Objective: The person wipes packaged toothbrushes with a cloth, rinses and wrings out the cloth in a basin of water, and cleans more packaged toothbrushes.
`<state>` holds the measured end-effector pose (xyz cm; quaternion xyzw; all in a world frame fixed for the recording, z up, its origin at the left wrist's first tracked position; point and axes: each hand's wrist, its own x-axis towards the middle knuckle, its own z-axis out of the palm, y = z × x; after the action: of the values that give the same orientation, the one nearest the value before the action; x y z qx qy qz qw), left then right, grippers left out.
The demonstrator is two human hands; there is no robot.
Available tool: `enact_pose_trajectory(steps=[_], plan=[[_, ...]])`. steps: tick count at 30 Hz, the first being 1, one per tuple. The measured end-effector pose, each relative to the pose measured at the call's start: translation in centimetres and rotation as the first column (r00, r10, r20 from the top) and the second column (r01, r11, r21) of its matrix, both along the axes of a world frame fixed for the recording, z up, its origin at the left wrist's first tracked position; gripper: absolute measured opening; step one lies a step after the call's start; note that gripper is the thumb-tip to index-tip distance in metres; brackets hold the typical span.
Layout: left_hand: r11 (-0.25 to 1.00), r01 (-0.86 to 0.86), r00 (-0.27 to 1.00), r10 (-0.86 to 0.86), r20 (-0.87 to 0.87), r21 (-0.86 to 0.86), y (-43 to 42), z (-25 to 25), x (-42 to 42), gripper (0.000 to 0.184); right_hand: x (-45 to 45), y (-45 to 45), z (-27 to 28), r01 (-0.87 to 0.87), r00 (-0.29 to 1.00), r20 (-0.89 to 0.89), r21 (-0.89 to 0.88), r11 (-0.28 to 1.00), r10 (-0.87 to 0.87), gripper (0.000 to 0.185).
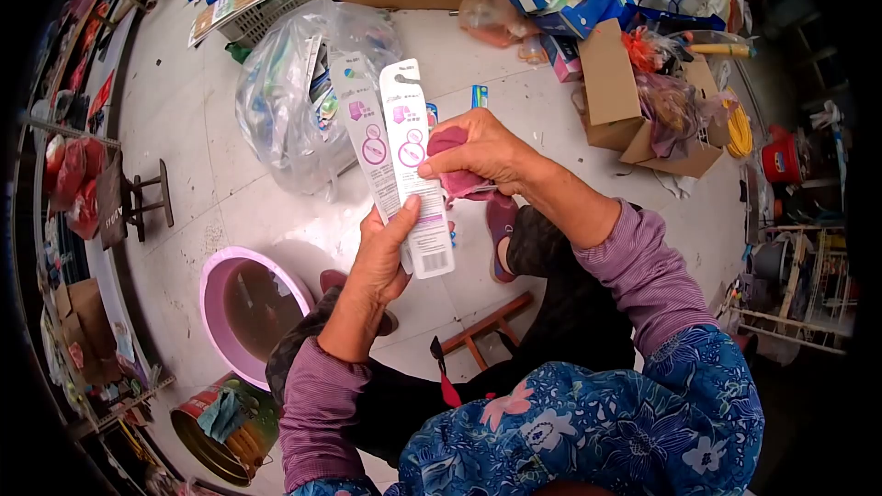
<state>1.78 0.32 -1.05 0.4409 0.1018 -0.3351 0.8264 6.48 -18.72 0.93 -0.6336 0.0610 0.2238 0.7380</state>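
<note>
My left hand [378, 253] is closed around the lower part of two long, narrow toothbrush packs. The front white pack [423, 237] has a hook-shaped hanging hole at the top, purple print and a barcode at the bottom. Behind it, fanned to the left, the second pack [368, 127] shows similar print. A maroon cloth [467, 184] is bunched in my right hand [482, 154], whose thumb lies at the right edge of the front pack. Part of the cloth is hidden by the fingers.
A pink basin [213, 305] of murky water stands at lower left, beside a large tin [262, 432] with a blue-grey rag. A clear plastic bag [276, 64] of packs lies ahead. An open cardboard box [611, 83] stands at right; shelves [101, 129] line the left.
</note>
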Motion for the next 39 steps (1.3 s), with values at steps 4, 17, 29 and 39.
enact_pose_trajectory(steps=[4, 17, 29, 39], plan=[[0.996, -0.041, 0.999, 0.042, 0.010, -0.073, 0.2, 0.1, 0.3, 0.050, 0.7, -1.6, 1.0, 0.026, 0.997, 0.068, -0.043, 0.999, -0.023, 0.014], [0.957, 0.175, 0.984, -0.178, 0.009, -0.233, -0.1, 0.8, -0.1, 0.053, 0.0, -0.5, 0.3, -0.045, 0.999, 0.001, -0.013, 0.999, 0.045, 0.019], [0.996, -0.072, 0.977, 0.061, -0.204, -0.051, 0.0, 0.0, -0.4, 0.035, -4.3, 3.9, 3.3, 0.283, 0.288, 0.839, -0.536, 0.795, 0.462, 0.024], [0.983, 0.167, 0.986, -0.165, -0.031, 0.081, -1.3, 0.0, -1.7, 0.016, -1.4, 3.0, -0.7, 0.336, 0.336, 0.873, -0.462, 0.821, 0.354, 0.022]])
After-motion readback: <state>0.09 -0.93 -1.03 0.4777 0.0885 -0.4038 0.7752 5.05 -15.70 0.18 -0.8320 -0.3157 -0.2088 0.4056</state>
